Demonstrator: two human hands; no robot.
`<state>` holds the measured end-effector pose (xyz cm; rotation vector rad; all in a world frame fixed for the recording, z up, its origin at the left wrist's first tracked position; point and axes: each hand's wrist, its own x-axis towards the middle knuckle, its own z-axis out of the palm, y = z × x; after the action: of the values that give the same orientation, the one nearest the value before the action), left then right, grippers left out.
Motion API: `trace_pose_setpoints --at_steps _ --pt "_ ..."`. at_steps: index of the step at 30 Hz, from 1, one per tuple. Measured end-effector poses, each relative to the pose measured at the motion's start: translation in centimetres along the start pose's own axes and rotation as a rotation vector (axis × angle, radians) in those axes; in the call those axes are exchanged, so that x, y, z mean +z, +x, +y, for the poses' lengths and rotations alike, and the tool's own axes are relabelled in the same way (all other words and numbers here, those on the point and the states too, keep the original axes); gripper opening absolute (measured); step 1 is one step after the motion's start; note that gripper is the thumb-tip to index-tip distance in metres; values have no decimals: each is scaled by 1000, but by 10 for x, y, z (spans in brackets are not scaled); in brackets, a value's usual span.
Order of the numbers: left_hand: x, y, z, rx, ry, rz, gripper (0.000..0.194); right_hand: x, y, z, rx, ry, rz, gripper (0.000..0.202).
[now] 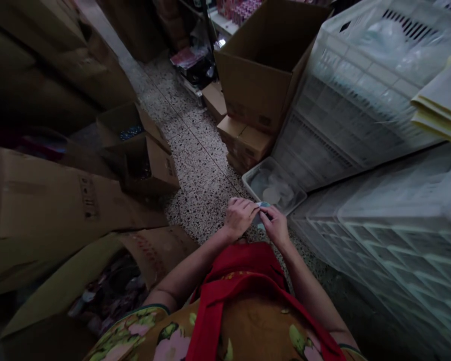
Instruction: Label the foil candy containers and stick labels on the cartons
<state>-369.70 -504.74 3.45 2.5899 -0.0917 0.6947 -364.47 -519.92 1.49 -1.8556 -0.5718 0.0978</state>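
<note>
Close together in front of my red apron (244,260), both hands meet at a small, thin, pale blue and white piece (263,204), partly covered by the fingers; its kind I cannot make out. My left hand (240,215) pinches its left side, fingers bent. From the right, my right hand (275,224) grips it between thumb and fingers. Just beyond the hands, a shallow whitish plastic basket (250,181) stands on the floor with clear and white items in it.
Stacked white plastic crates (323,130) rise on the right, with folded yellow-edged paper (441,108) on top. An open carton (255,82) sits on smaller boxes (244,138) ahead. Cartons (60,195) line the left. Speckled floor (195,170) runs between them.
</note>
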Motion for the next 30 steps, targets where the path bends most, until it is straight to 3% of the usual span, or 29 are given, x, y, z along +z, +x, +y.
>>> trace_pose_setpoints --at_steps 4,7,11,14,17,21,24,27,30 --pt "-1 24 -6 10 26 18 24 2 26 -6 24 -2 61 26" --pt "9 40 -12 -71 -19 20 21 2 44 -5 61 5 49 27" --pt "30 64 -35 -373 -291 21 15 -5 71 10 196 -10 5 29" --pt "45 83 -66 -554 -412 159 17 -16 97 31 321 71 -107 57" --pt "63 97 -98 -413 -228 289 18 -25 125 56 384 311 -337 75" --pt "108 109 -140 -57 -60 162 17 -17 161 101 459 607 -516 83" --pt "155 111 -183 61 -78 23 24 7 187 148 456 713 -513 80" --pt "199 114 -234 106 -123 -41 25 37 212 202 435 746 -443 78" --pt "230 121 -279 92 -176 47 23 64 235 250 418 798 -353 78"
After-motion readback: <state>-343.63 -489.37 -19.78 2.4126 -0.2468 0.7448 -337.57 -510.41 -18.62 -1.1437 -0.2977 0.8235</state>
